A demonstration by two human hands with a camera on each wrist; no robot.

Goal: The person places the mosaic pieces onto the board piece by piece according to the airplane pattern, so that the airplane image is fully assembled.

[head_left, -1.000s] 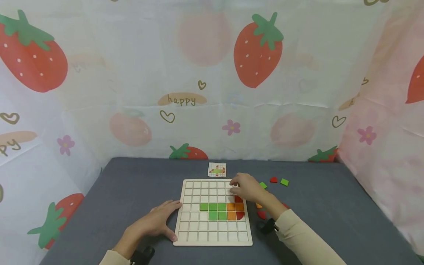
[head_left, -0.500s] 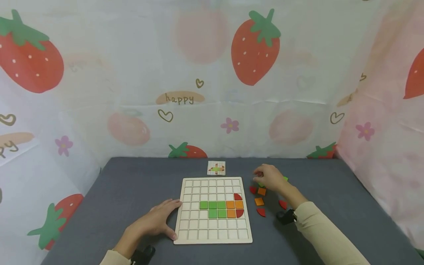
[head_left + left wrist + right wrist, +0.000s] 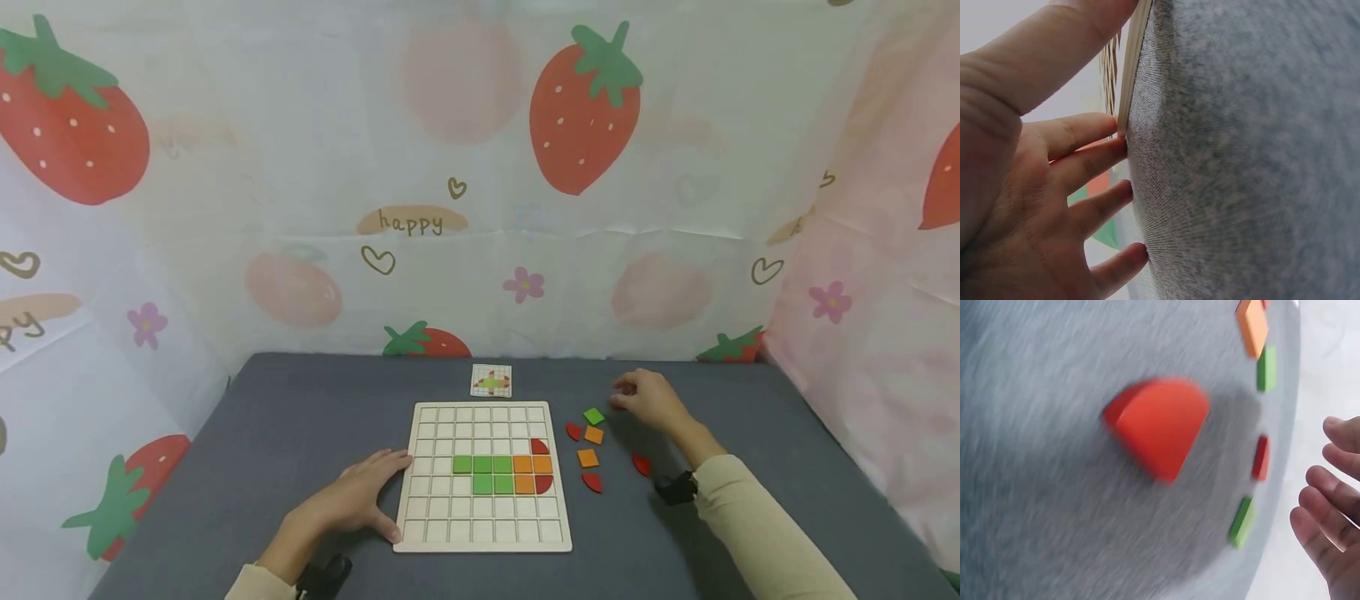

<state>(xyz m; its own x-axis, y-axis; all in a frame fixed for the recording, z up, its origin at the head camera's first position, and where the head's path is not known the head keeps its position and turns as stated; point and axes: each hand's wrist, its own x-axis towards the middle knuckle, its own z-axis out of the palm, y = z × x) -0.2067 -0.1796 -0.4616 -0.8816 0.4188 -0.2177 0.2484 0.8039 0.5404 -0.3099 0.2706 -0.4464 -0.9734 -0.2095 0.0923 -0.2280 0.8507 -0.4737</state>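
A pale wooden grid board (image 3: 480, 530) lies on the table. Green square tiles (image 3: 492, 473), orange square tiles (image 3: 522, 473) and two red quarter-round tiles (image 3: 543, 484) fill some cells. My left hand (image 3: 341, 497) rests at the board's left edge, thumb and fingers spread and touching it; the left wrist view shows the board's edge (image 3: 1130, 75) there. Over the loose tiles at the right hovers my right hand (image 3: 651, 402), fingers loosely bent and holding nothing. The right wrist view shows a red tile (image 3: 1262, 457) and a green tile (image 3: 1242, 522) near it, hidden in the head view.
Loose green (image 3: 593, 416), orange (image 3: 588, 458) and red (image 3: 592, 482) tiles lie right of the board. Another red quarter-round tile (image 3: 641, 465) lies nearer the right wrist. A small pattern card (image 3: 491, 381) is behind the board. A strawberry-print curtain (image 3: 480, 167) surrounds the table.
My right hand has moved off the board's upper right corner, rightward past the loose tiles, uncovering the green one. The left hand stays at the board's edge.
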